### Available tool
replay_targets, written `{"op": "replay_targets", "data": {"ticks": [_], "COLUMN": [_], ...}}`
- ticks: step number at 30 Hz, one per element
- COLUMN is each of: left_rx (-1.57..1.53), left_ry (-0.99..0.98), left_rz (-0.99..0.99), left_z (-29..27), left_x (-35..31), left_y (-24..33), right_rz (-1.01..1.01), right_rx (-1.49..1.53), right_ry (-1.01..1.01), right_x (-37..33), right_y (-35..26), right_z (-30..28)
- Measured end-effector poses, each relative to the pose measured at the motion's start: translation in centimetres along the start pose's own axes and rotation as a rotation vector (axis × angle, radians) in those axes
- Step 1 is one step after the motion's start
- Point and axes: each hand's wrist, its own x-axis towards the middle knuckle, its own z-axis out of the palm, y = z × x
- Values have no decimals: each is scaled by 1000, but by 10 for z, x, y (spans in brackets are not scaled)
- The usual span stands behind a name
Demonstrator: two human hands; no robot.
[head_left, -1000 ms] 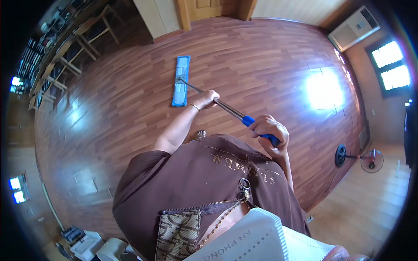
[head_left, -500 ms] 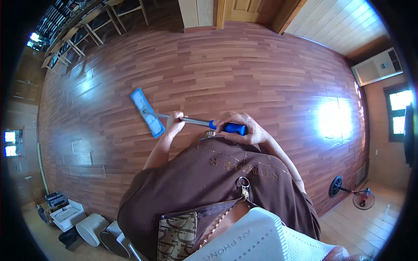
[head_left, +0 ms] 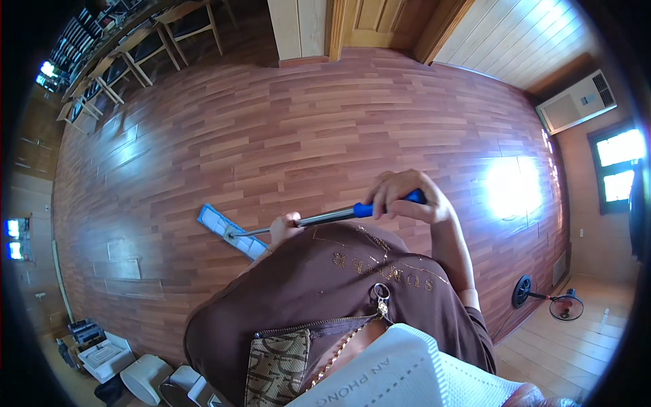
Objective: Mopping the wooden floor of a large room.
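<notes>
A flat mop (head_left: 230, 233) with a blue-edged rectangular head rests on the wooden floor to my left. Its metal pole slopes up across my front to a blue grip (head_left: 364, 210) at the right. My left hand (head_left: 285, 228) is closed round the lower part of the pole, close to my brown top; some of its fingers are hidden. My right hand (head_left: 407, 195) is wrapped over the blue grip near its end, at chest height. Part of the mop head's near end is hidden behind my left forearm.
Wooden chairs (head_left: 129, 57) line a long table at the far left. A wooden door (head_left: 380, 24) is at the back. On the right are a white air-conditioner unit (head_left: 576, 103) and a standing fan (head_left: 565, 307). White bins (head_left: 146, 380) stand at the near left.
The mop head has come nearer to me and lies at a flatter angle. My right hand has moved right with the grip; my left hand has come closer to my body.
</notes>
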Motion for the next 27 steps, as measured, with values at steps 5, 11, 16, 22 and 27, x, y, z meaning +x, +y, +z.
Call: {"op": "replay_targets", "data": {"ticks": [5, 11, 16, 22, 27], "left_rx": [49, 168, 153, 206, -19], "left_ry": [89, 331, 376, 231, 256], "left_rz": [88, 386, 588, 339, 549], "left_z": [-8, 8, 5, -6, 18], "left_x": [18, 79, 164, 239, 214], "left_y": [42, 42, 26, 32, 72], "right_rz": [-145, -278, -197, -118, -77], "right_rx": [-130, -156, -328, -649, -837], "right_ry": [78, 103, 169, 362, 463], "right_x": [1, 1, 12, 29, 26], "right_y": [-33, -41, -14, 71, 143], "right_z": [4, 26, 35, 32, 25]}}
